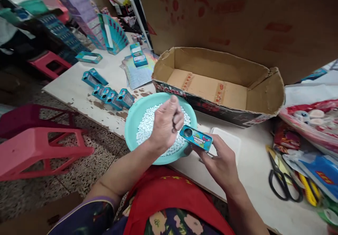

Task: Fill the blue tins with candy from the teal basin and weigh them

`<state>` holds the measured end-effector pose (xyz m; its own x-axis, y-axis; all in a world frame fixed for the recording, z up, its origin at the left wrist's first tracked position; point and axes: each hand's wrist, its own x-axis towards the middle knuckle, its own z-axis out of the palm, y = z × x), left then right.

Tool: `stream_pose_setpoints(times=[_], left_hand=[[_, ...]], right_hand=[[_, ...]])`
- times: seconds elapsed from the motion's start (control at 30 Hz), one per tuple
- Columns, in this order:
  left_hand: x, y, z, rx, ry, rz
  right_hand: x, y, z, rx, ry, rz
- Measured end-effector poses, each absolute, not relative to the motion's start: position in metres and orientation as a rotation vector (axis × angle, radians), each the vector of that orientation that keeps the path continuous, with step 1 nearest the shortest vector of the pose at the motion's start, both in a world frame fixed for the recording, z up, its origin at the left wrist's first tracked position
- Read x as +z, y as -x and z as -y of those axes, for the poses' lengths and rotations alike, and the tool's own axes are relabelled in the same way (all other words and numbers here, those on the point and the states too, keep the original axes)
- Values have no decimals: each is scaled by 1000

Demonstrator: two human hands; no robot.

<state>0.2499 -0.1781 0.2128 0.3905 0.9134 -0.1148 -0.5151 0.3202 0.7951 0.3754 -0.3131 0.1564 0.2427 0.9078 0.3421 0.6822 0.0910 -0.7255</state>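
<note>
Head view: right hand [223,162] has box [198,138] pinched between thumb and fingers, holed end at the bowl [131,131]'s right rim. Left hand [166,124] curled nearly closed over white pellets [145,125]; can't tell if it's holding any. Carton [211,59] sits behind.

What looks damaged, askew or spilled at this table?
The white tabletop looks damaged: brown patches show near the small blue rectangular boxes, as if worn through. The long, open brown cardboard box has a ragged rim. The white pellets show no clear spill.
</note>
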Motion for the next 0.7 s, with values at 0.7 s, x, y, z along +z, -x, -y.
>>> stream_pose_setpoints(times=[0.7], left_hand=[[205,-255,180,1082,-928,-654]], right_hand=[[141,-362,297,424,1636,1425]])
